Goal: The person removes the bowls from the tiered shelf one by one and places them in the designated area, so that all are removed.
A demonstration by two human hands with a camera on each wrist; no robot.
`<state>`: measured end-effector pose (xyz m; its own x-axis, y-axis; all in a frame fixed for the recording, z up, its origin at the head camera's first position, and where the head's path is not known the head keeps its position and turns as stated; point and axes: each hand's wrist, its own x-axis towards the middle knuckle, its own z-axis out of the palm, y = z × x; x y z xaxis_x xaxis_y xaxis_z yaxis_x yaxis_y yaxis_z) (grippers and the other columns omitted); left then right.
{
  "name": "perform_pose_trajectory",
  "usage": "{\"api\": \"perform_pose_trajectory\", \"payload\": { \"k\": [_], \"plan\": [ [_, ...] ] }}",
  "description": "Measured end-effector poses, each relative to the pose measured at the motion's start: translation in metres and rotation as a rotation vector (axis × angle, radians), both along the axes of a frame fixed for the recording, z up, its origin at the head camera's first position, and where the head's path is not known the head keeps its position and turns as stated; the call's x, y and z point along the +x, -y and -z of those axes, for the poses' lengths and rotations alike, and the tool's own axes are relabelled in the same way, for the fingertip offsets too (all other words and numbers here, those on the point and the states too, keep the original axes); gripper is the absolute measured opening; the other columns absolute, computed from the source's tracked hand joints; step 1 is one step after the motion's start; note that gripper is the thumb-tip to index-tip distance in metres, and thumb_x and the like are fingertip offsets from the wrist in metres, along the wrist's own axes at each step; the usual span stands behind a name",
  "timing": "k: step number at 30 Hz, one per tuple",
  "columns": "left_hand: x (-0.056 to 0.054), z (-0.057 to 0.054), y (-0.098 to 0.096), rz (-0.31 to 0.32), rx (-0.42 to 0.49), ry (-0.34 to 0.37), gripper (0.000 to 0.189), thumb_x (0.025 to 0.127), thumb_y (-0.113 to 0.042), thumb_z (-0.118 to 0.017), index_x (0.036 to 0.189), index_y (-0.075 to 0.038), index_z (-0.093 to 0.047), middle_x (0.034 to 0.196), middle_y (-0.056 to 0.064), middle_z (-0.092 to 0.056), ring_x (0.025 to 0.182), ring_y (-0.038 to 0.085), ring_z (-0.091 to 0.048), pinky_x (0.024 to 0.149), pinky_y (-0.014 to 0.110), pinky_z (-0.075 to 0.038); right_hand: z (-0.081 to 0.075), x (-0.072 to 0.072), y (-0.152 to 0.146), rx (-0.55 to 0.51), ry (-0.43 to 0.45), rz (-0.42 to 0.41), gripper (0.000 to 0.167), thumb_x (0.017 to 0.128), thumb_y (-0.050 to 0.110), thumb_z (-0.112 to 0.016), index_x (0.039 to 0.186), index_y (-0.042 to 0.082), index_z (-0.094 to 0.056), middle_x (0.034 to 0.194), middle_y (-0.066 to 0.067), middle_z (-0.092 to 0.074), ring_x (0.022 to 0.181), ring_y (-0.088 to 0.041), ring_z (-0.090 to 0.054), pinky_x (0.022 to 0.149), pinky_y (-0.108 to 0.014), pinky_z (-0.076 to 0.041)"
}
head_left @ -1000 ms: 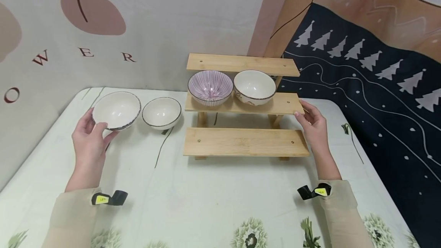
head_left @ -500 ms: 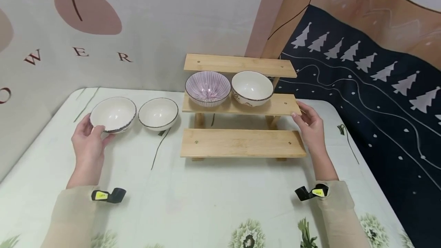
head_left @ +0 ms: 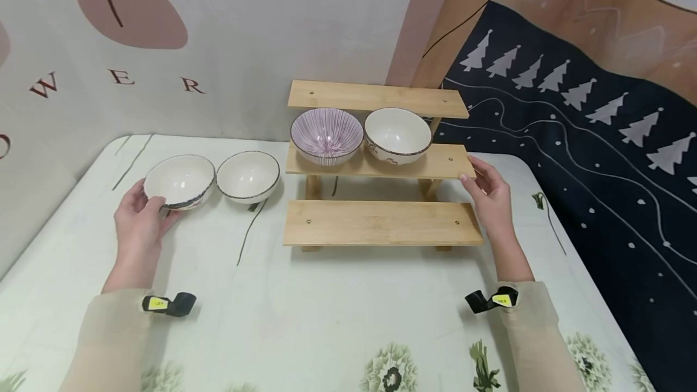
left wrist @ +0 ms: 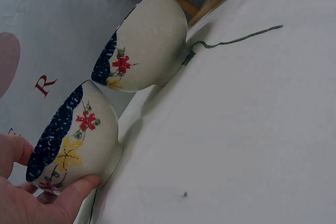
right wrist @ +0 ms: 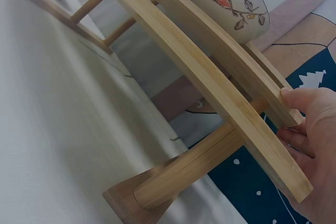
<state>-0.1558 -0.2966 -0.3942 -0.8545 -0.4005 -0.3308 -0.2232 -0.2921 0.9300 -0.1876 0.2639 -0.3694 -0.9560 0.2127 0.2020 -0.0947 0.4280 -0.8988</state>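
Note:
My left hand [head_left: 138,225] grips the near-left side of a floral bowl [head_left: 179,181], thumb near the rim. In the left wrist view this bowl [left wrist: 79,135] shows a blue rim band with red and yellow flowers, and its foot appears to be on the cloth. Close beside it on the right stands a second, similar bowl [head_left: 248,176]. My right hand [head_left: 490,198] pinches the right end of the middle shelf of a three-tier bamboo rack [head_left: 381,222]. On that shelf sit a purple-striped bowl [head_left: 327,137] and a white bowl with a floral outside [head_left: 397,135].
The rack's top shelf [head_left: 376,98] stands close to the pale wall cloth [head_left: 245,47]. A dark curtain with tree prints [head_left: 577,138] hangs along the right table edge. The white flowered tablecloth [head_left: 327,313] spreads in front of the rack.
The left hand's bowl has come down to the table and sits more level, beside the second bowl. My right hand keeps its hold on the shelf. The head view has shifted slightly.

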Motion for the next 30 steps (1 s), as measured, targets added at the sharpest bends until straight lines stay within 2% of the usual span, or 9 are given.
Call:
{"api": "perform_pose_trajectory", "payload": {
  "k": [7, 9, 12, 14, 17, 22, 30],
  "plan": [
    [0.001, 0.0, 0.002, 0.062, -0.072, 0.037, 0.067, 0.105, -0.014, -0.038, 0.16, -0.032, -0.006, 0.169, -0.011, 0.001, 0.156, 0.019, -0.012, 0.08, 0.008, -0.056, -0.001, 0.001, 0.0, 0.004, 0.004, 0.004, 0.049, 0.1, 0.024, -0.06, 0.146, 0.012, -0.05, 0.149, -0.008, -0.052, 0.134, -0.021, -0.054, 0.107, -0.015, -0.047],
    [0.002, -0.001, 0.003, 0.088, -0.142, 0.054, 0.067, 0.105, -0.017, -0.039, 0.161, -0.031, -0.004, 0.169, -0.008, 0.003, 0.156, 0.021, -0.011, 0.087, 0.009, -0.055, -0.001, 0.001, 0.001, -0.001, 0.004, 0.0, 0.049, 0.1, 0.024, -0.061, 0.146, 0.012, -0.05, 0.149, -0.008, -0.052, 0.133, -0.02, -0.055, 0.107, -0.014, -0.047],
    [0.005, -0.003, 0.006, 0.114, -0.337, 0.1, 0.069, 0.105, -0.027, -0.043, 0.161, -0.027, -0.003, 0.169, -0.003, 0.003, 0.156, 0.022, -0.012, 0.103, 0.016, -0.048, -0.001, 0.0, 0.001, -0.006, 0.006, -0.006, 0.049, 0.1, 0.024, -0.061, 0.146, 0.012, -0.049, 0.15, -0.008, -0.052, 0.133, -0.021, -0.054, 0.108, -0.016, -0.046],
    [0.007, -0.005, 0.009, 0.106, -0.462, 0.127, 0.072, 0.104, -0.031, -0.047, 0.161, -0.026, -0.003, 0.17, -0.002, -0.001, 0.156, 0.022, -0.014, 0.114, 0.023, -0.04, -0.001, 0.0, 0.002, -0.004, 0.006, -0.006, 0.049, 0.1, 0.024, -0.061, 0.146, 0.011, -0.049, 0.15, -0.008, -0.051, 0.135, -0.022, -0.054, 0.11, -0.019, -0.046],
    [0.011, -0.007, 0.012, 0.061, -0.553, 0.143, 0.076, 0.102, -0.034, -0.053, 0.161, -0.029, -0.005, 0.169, -0.007, -0.009, 0.156, 0.017, -0.016, 0.124, 0.032, -0.031, -0.002, -0.001, 0.003, -0.001, 0.005, -0.004, 0.049, 0.1, 0.024, -0.06, 0.147, 0.011, -0.049, 0.15, -0.008, -0.051, 0.136, -0.023, -0.053, 0.113, -0.023, -0.046],
    [0.015, -0.014, 0.014, 0.009, -0.547, 0.131, 0.073, 0.1, -0.03, -0.058, 0.159, -0.034, -0.015, 0.167, -0.015, -0.016, 0.155, 0.01, -0.017, 0.127, 0.033, -0.027, -0.002, -0.001, 0.002, 0.004, 0.012, -0.001, 0.049, 0.1, 0.024, -0.06, 0.147, 0.011, -0.049, 0.15, -0.008, -0.051, 0.137, -0.025, -0.052, 0.114, -0.027, -0.045],
    [0.016, -0.026, 0.007, -0.001, -0.547, 0.102, 0.069, 0.099, -0.029, -0.06, 0.157, -0.037, -0.022, 0.164, -0.018, -0.023, 0.152, 0.006, -0.025, 0.125, 0.027, -0.029, -0.002, 0.002, 0.001, 0.014, 0.027, 0.004, 0.05, 0.101, 0.024, -0.06, 0.147, 0.012, -0.048, 0.151, -0.008, -0.05, 0.137, -0.025, -0.051, 0.114, -0.026, -0.046]
  ]
}}
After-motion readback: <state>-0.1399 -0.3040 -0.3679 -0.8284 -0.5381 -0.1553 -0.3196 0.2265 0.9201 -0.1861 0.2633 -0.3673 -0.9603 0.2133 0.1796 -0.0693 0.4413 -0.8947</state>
